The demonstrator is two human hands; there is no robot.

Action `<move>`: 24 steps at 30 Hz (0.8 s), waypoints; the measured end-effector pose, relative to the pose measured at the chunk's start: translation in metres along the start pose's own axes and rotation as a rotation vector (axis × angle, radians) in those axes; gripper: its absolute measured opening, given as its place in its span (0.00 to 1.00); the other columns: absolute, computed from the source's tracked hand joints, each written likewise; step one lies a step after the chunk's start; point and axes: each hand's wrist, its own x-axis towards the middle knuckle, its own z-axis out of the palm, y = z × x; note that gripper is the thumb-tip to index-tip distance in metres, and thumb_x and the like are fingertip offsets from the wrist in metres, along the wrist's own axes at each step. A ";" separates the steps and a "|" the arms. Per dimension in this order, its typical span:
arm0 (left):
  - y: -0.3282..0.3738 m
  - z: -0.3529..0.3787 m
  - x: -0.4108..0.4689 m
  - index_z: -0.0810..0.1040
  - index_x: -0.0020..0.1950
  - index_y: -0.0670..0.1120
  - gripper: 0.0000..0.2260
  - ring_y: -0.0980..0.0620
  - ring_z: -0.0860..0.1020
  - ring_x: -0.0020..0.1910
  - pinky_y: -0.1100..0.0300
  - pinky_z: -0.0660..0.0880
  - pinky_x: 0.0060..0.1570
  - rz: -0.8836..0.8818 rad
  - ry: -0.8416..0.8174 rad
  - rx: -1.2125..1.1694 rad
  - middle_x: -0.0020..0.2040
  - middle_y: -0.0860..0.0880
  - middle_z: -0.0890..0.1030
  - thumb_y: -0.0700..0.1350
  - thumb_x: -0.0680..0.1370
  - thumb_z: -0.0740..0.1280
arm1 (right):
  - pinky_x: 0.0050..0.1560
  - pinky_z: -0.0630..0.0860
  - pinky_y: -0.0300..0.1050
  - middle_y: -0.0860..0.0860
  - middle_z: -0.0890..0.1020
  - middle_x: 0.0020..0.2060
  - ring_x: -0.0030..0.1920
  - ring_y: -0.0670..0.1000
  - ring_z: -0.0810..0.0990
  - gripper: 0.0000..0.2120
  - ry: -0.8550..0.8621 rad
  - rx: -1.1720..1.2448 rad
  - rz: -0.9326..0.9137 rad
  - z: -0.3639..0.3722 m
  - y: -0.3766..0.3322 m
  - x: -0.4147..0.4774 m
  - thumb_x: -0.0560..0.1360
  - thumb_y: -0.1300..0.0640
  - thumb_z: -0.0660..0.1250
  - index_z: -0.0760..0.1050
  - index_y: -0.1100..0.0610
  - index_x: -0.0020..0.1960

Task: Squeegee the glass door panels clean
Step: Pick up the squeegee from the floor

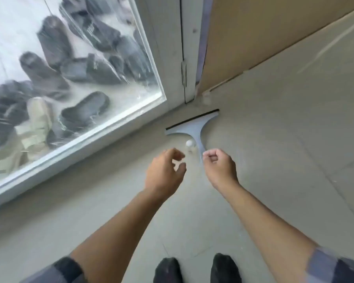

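While both hands [192, 166] hover, squeegee [194, 127] lies unlabelled on floor [274, 139].

Dark sandals [86, 111] and beige shoes [35, 127] heaped left of frame. Brown cardboard sheet [274, 33] upper right. Small white bottle [190, 145] centre, on grey tiled floor [284, 139].

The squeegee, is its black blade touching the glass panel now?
No, the squeegee lies flat on the floor, apart from the glass panel.
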 end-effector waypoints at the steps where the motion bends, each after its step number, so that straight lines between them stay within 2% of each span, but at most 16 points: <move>1: -0.004 0.011 0.013 0.77 0.58 0.52 0.11 0.53 0.81 0.51 0.58 0.76 0.49 0.024 0.017 -0.020 0.56 0.55 0.81 0.47 0.76 0.70 | 0.43 0.75 0.41 0.44 0.81 0.42 0.43 0.48 0.79 0.05 0.008 -0.032 -0.024 0.007 0.004 0.014 0.76 0.57 0.63 0.77 0.50 0.47; 3: -0.012 0.034 0.034 0.73 0.66 0.51 0.19 0.52 0.79 0.55 0.58 0.74 0.51 0.025 0.034 -0.028 0.62 0.53 0.77 0.48 0.76 0.72 | 0.47 0.77 0.44 0.45 0.80 0.46 0.46 0.49 0.79 0.06 0.033 -0.116 -0.054 0.022 0.015 0.042 0.75 0.58 0.62 0.76 0.50 0.49; 5: -0.018 0.051 0.049 0.67 0.72 0.53 0.27 0.51 0.77 0.60 0.57 0.74 0.55 0.018 0.037 -0.069 0.69 0.53 0.72 0.48 0.76 0.73 | 0.54 0.75 0.47 0.47 0.79 0.52 0.53 0.51 0.78 0.09 0.052 -0.155 -0.083 0.037 0.026 0.067 0.75 0.58 0.63 0.75 0.50 0.54; 7: -0.023 0.066 0.059 0.64 0.76 0.53 0.30 0.51 0.74 0.66 0.59 0.71 0.61 0.068 0.047 -0.088 0.73 0.53 0.70 0.48 0.77 0.73 | 0.59 0.73 0.48 0.50 0.77 0.57 0.58 0.52 0.75 0.14 0.056 -0.189 -0.117 0.046 0.035 0.084 0.75 0.56 0.66 0.74 0.52 0.61; 9: -0.028 0.076 0.071 0.68 0.74 0.52 0.24 0.50 0.74 0.66 0.60 0.70 0.61 0.111 0.062 -0.090 0.70 0.52 0.75 0.48 0.79 0.71 | 0.59 0.73 0.48 0.50 0.77 0.57 0.59 0.53 0.74 0.18 0.058 -0.214 -0.131 0.051 0.038 0.096 0.75 0.54 0.69 0.73 0.53 0.64; 12: -0.030 0.080 0.079 0.73 0.66 0.53 0.14 0.47 0.79 0.58 0.50 0.76 0.55 0.074 0.043 -0.132 0.57 0.51 0.82 0.50 0.81 0.68 | 0.54 0.75 0.47 0.51 0.80 0.53 0.54 0.54 0.77 0.16 0.054 -0.200 -0.099 0.057 0.040 0.104 0.74 0.53 0.70 0.75 0.53 0.61; 14: -0.031 0.078 0.076 0.73 0.65 0.53 0.13 0.46 0.79 0.56 0.46 0.77 0.53 0.057 0.021 -0.156 0.55 0.50 0.83 0.51 0.81 0.67 | 0.45 0.75 0.42 0.49 0.82 0.48 0.47 0.53 0.79 0.11 0.035 -0.153 -0.035 0.055 0.037 0.100 0.74 0.53 0.70 0.77 0.53 0.56; 16: -0.029 0.070 0.065 0.72 0.65 0.53 0.13 0.45 0.79 0.56 0.45 0.77 0.54 0.029 -0.011 -0.152 0.54 0.49 0.82 0.52 0.82 0.66 | 0.35 0.71 0.37 0.47 0.80 0.40 0.39 0.49 0.77 0.06 -0.005 -0.065 0.019 0.048 0.030 0.088 0.75 0.54 0.70 0.77 0.53 0.50; 18: -0.023 0.055 0.048 0.71 0.66 0.52 0.13 0.44 0.79 0.55 0.44 0.77 0.54 0.004 -0.020 -0.148 0.54 0.48 0.82 0.52 0.82 0.65 | 0.30 0.66 0.34 0.45 0.78 0.36 0.33 0.45 0.74 0.03 -0.018 -0.006 0.028 0.035 0.019 0.069 0.76 0.55 0.69 0.76 0.54 0.46; 24: 0.033 -0.018 -0.038 0.71 0.64 0.51 0.13 0.47 0.79 0.52 0.47 0.77 0.53 -0.004 -0.017 -0.209 0.55 0.50 0.80 0.53 0.81 0.64 | 0.40 0.71 0.41 0.51 0.83 0.41 0.38 0.50 0.80 0.05 -0.107 0.052 0.119 -0.025 -0.035 -0.026 0.77 0.57 0.66 0.76 0.58 0.49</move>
